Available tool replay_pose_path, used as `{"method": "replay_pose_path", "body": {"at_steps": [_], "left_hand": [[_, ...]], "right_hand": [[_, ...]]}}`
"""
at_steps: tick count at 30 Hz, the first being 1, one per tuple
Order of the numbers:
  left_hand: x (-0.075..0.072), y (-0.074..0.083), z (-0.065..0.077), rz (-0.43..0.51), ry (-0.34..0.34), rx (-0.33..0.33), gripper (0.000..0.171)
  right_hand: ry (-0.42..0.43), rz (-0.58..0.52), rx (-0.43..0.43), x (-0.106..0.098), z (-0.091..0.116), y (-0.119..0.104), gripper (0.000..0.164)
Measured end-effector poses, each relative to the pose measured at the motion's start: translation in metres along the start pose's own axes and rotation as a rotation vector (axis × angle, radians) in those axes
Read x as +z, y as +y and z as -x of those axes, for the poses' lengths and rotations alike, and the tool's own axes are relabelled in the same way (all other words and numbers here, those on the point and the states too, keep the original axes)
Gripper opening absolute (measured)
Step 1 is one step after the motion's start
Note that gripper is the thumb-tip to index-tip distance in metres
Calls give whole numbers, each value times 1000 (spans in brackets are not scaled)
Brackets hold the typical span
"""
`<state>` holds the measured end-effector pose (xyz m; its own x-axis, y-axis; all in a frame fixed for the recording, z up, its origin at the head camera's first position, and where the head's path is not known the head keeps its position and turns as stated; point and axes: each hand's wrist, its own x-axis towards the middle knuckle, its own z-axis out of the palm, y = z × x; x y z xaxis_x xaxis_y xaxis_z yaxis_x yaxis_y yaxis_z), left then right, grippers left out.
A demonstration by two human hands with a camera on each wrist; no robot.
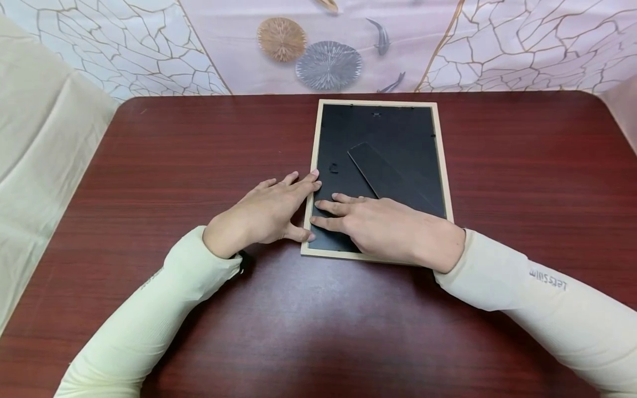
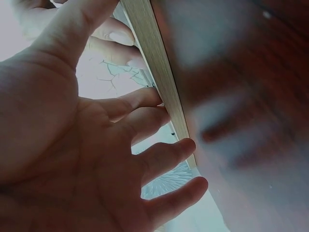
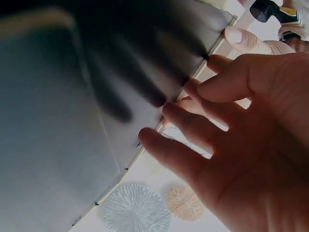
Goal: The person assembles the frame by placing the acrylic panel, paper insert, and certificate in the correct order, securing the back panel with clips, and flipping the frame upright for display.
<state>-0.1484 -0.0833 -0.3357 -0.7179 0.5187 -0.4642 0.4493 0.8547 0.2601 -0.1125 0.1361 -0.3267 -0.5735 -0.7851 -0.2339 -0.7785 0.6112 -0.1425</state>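
Observation:
A picture frame with a pale wooden border (image 1: 442,166) lies on the table, its black backing board (image 1: 403,124) facing up. A black stand leg (image 1: 380,171) slants across that backing. My left hand (image 1: 266,213) is at the frame's left side, fingers spread and thumb apart, with the thumb and forefinger tips on the border. In the left wrist view the fingertips line up along the wooden edge (image 2: 161,67). My right hand (image 1: 388,226) lies over the lower part of the backing, its extended fingers (image 3: 169,152) pointing at the left border. That hand hides the leg's lower end.
The dark red wooden table (image 1: 199,143) spreads around the frame. Behind its far edge hangs a patterned cloth (image 1: 328,66), and a pale cloth (image 1: 40,138) is on the left. Small metal tabs line the frame's inner edge.

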Motion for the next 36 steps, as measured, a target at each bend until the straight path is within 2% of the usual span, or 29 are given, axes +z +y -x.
{"method": "replay_pose_path", "body": {"at_steps": [13,23,27,32,36], "left_hand": [[-4,2,1,-19,10,9,99],[1,-5,4,16,23,38,98],[8,-8,10,41,49,60,98],[17,-6,18,44,101,88,100],[26,1,27,63,152,101,104]], "right_hand": [[-105,-45,103,-3,1,0,71],[-111,-6,45,-8,-2,-1,66],[-129,-31,51,-18,7,0,71],[-28,-128,71,-35,34,21,76],[18,-195,157,-43,52,62,78]]}}
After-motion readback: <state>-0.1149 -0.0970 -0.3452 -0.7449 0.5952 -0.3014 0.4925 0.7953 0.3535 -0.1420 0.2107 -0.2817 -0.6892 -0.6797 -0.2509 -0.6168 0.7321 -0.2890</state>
